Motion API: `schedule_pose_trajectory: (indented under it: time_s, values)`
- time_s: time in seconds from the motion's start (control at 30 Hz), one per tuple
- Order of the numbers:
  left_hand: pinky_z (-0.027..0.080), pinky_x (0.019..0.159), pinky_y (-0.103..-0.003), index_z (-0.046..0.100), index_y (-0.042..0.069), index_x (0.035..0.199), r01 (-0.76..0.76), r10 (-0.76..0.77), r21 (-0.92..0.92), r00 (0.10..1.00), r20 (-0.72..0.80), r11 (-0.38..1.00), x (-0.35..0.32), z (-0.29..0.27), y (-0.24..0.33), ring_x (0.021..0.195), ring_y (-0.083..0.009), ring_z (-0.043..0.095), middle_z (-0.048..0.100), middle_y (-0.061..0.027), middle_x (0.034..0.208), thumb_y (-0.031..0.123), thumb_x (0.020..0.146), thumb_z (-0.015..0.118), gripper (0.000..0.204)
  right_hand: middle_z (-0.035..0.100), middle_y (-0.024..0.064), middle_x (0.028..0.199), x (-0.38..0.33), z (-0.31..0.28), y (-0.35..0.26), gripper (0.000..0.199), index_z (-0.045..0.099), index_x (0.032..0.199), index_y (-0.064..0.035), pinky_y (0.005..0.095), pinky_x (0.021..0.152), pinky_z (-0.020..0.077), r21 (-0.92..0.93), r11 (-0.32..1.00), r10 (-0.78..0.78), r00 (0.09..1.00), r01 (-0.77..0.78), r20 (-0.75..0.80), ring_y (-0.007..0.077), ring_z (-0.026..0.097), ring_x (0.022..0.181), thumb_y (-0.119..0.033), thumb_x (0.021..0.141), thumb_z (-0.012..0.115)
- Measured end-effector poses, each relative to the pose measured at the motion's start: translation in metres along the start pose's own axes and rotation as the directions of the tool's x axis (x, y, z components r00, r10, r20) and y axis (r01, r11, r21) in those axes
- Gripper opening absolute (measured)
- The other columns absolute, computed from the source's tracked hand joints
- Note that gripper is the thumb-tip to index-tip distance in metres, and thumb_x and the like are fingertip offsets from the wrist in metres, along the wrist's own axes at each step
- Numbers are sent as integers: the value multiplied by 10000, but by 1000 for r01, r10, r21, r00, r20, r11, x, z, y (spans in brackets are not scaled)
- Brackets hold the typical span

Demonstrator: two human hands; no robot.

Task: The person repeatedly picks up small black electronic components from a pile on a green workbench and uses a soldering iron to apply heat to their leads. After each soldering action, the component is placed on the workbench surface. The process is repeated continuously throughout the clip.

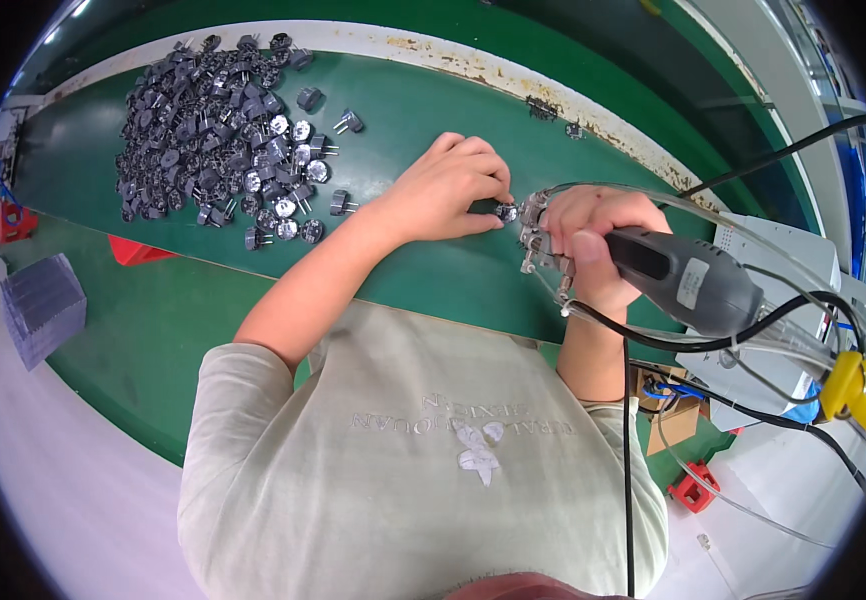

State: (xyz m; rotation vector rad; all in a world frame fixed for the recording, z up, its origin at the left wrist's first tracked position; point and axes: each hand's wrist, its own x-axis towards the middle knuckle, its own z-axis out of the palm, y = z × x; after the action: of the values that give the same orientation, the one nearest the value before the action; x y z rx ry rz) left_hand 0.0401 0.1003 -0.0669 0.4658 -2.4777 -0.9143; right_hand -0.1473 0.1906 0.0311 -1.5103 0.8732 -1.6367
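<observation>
My left hand (453, 190) lies low over the green bench, its thumb and fingers closed on a small black plug part (506, 212). Most of that part is hidden by the fingers. My right hand (598, 240) is wrapped round the front of a grey corded electric screwdriver (693, 275). Its metal head, with clear tubes attached, points left and meets the plug part or stops just short of it; I cannot tell which. A large heap of similar black plug parts (203, 130), many with metal pins, covers the left of the bench.
A worn white ledge (433, 55) runs along the bench's far side, with a few dark parts (543, 108) near it. Cables and a yellow fitting (853, 390) trail from the screwdriver at right. A grey box (43, 310) and red bins (695, 487) stand lower down.
</observation>
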Motion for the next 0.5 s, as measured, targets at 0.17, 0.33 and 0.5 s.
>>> schedule_pose_trajectory:
  time_s: [0.17,0.33,0.5]
  values:
    - [400,1071,-404,796,118,1005,4,-4,17,999,-43,1000,-3,3,4,1190,-216,586,685,21,1107,232,777,844,259,617,81,684,-7,-2,-16,329,582,938,-31,403,592,543,146,979,-123,984,141,-126,227,601,581,-184,889,869]
    - [402,1072,-419,787,136,1027,3,-3,-5,1000,-30,1000,-3,-1,0,1197,-241,584,682,23,1161,200,769,841,271,575,47,657,-9,-2,-36,331,535,932,-71,409,583,537,57,993,-105,994,107,-44,202,582,537,-315,960,757]
    - [405,1066,-419,788,141,1027,-4,4,1,1000,-28,1000,-3,0,1,1187,-242,590,682,33,1165,191,769,844,269,584,58,689,-15,-5,-18,277,541,964,-73,440,609,540,99,993,-57,998,59,-31,217,585,557,-299,973,702]
